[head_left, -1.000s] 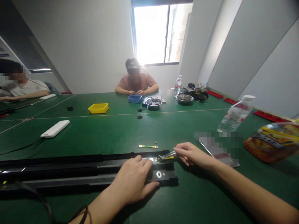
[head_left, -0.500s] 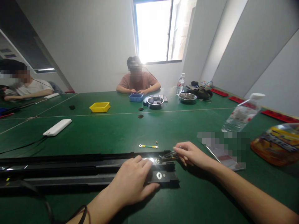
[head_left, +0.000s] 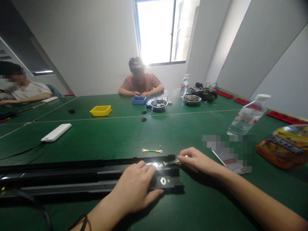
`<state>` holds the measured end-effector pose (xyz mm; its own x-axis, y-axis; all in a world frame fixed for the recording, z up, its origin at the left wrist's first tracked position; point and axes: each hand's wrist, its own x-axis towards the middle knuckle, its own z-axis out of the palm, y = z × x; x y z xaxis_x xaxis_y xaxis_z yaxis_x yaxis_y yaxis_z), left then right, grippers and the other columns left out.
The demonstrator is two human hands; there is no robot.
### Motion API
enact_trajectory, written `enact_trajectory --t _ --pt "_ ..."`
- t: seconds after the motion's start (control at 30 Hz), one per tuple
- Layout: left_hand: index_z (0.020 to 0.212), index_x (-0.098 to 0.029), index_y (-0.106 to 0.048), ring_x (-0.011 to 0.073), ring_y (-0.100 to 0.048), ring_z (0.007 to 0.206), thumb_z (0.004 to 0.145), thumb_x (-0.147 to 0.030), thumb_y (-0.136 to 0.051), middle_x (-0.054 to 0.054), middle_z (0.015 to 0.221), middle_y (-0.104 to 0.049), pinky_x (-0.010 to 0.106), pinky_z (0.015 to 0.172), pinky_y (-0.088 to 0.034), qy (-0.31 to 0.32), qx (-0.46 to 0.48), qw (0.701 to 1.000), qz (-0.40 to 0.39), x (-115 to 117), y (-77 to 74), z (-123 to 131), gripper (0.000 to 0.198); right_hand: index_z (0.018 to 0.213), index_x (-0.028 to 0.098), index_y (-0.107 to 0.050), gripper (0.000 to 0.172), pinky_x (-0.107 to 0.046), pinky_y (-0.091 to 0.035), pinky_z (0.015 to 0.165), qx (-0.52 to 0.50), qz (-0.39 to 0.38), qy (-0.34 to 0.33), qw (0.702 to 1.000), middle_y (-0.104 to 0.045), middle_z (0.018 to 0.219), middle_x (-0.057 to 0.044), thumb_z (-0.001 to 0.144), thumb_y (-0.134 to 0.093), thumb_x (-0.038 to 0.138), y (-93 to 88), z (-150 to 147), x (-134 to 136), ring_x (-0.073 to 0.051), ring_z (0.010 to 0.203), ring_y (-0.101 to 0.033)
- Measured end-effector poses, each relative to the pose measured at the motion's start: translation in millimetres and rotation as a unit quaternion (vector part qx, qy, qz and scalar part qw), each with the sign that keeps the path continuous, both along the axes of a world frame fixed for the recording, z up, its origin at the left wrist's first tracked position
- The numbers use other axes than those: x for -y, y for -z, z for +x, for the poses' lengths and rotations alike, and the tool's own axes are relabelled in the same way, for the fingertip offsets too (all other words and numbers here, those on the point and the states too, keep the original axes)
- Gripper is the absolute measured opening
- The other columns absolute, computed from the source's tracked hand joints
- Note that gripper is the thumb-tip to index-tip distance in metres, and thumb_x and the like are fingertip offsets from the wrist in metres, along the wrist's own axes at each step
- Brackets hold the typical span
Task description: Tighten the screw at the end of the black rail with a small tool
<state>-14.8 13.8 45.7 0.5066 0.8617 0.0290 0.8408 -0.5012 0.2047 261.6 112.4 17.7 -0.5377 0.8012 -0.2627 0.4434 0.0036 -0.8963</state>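
Observation:
My left hand [head_left: 136,184] lies over the right end of a long black metal rail [head_left: 67,187], its thumb along the near edge and its fingers across the top, gripping it. Pinched in my right hand [head_left: 196,159] is a small silver wrench [head_left: 171,162]. The wrench's ring end sits around a brass-coloured nut [head_left: 161,165] on the rail, just beyond my left fingertips. Behind the rail lie a short green-and-yellow wire with ring terminals [head_left: 152,150] and a small brass nut [head_left: 160,146].
To the right are a pixelated packet [head_left: 232,163], a water bottle [head_left: 247,117] and an orange bag [head_left: 284,149]. A white power bank [head_left: 57,132] and a yellow tray [head_left: 101,111] stand at left. Across the table a person [head_left: 141,84] sits by a blue tray [head_left: 139,101] and metal bowls.
The wrench handle has swung a little toward me around the nut, with my right hand following. My left hand stays on the rail. The view has shifted slightly.

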Motion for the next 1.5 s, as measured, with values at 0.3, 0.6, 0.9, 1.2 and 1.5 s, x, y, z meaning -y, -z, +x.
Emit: enact_trajectory --t 0.3,0.6,0.9,1.2,1.5 --pt "0.118 -0.023 -0.06 0.0301 -0.058 0.098 0.091 -0.053 -0.064 0.008 0.108 -0.068 0.045 0.087 -0.049 0.0 0.002 1.0 -0.006 -1 -0.2 -1 0.041 0.086 0.017 -0.064 0.049 -0.018 -0.036 0.039 0.03 -0.089 -0.07 0.993 -0.057 0.05 0.003 0.095 -0.055 0.064 -6.6 6 16 -0.01 0.04 -0.051" --pt "0.117 -0.023 -0.06 0.0304 -0.058 0.101 0.091 -0.053 -0.065 0.008 0.11 -0.068 0.045 0.09 -0.05 0.002 0.004 1.0 -0.005 -1 2.2 -1 0.04 0.083 0.015 -0.064 0.05 -0.017 -0.036 0.037 -0.01 -0.132 -0.084 0.988 -0.052 0.044 0.005 0.094 -0.056 0.063 -4.5 8 14 -0.009 0.036 -0.047" --pt "0.119 -0.024 -0.06 0.0301 -0.059 0.1 0.09 -0.053 -0.065 0.008 0.11 -0.069 0.045 0.09 -0.05 0.001 0.009 1.0 -0.001 -1 1.3 -2 0.042 0.085 0.015 -0.065 0.048 -0.017 -0.037 0.038 -0.036 -0.152 -0.093 0.983 -0.05 0.043 0.006 0.096 -0.057 0.061 -1.7 13 12 -0.008 0.036 -0.047" --pt "0.118 -0.024 -0.06 0.0301 -0.059 0.1 0.091 -0.053 -0.065 0.008 0.111 -0.069 0.045 0.089 -0.05 0.002 0.005 1.0 -0.003 -1 0.7 -1 0.041 0.085 0.014 -0.066 0.049 -0.017 -0.039 0.038 -0.038 -0.154 -0.084 0.984 -0.051 0.043 0.005 0.094 -0.059 0.062 -2.0 13 12 -0.009 0.036 -0.048" --pt "0.119 -0.023 -0.059 0.0306 -0.058 0.1 0.091 -0.054 -0.064 0.008 0.111 -0.069 0.047 0.089 -0.05 0.003 0.004 1.0 0.001 0 1.3 -2 0.041 0.088 0.013 -0.066 0.046 -0.017 -0.033 0.036 0.014 -0.07 -0.005 0.997 -0.059 0.049 0.002 0.092 -0.061 0.059 -4.9 14 9 -0.011 0.039 -0.055"
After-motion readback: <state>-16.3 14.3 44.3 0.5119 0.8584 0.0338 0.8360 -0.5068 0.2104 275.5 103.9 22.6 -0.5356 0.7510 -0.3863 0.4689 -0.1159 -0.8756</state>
